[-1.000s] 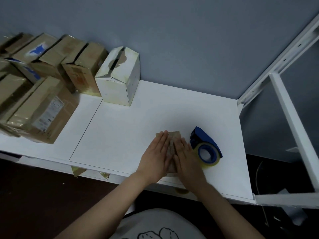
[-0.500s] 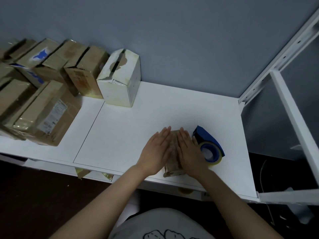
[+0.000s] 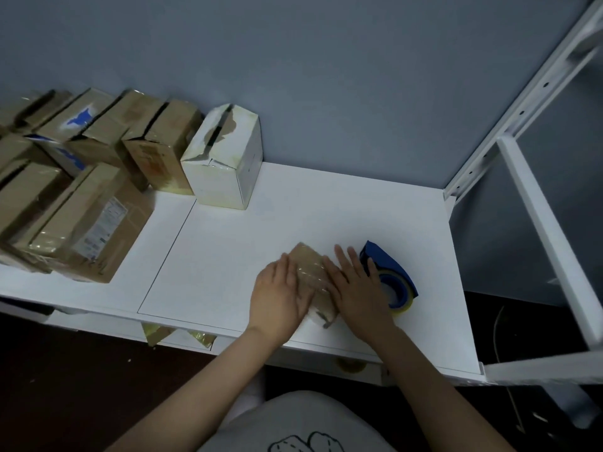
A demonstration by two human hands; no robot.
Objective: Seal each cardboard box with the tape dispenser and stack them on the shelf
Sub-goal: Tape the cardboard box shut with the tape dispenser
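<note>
Both hands lie flat on the small cardboard box (image 3: 311, 269) near the desk's (image 3: 293, 216) front edge. The left hand (image 3: 280, 291) presses its left side and the right hand (image 3: 355, 288) its right, fingers straight, gripping nothing. Glossy tape shows on top, so this box looks nearly sealed, with stacking left to do. The tape dispenser (image 3: 391, 272) lies just beside the right hand. A second ago the hands met over the lid; now they've slid apart.

The scene was dim and bluish, the white worktop (image 3: 228, 256) brightest. Below the worktop all sank dark; right of it the frame (image 3: 540, 223) leaned, wide-angle. Detail was soft.
</note>
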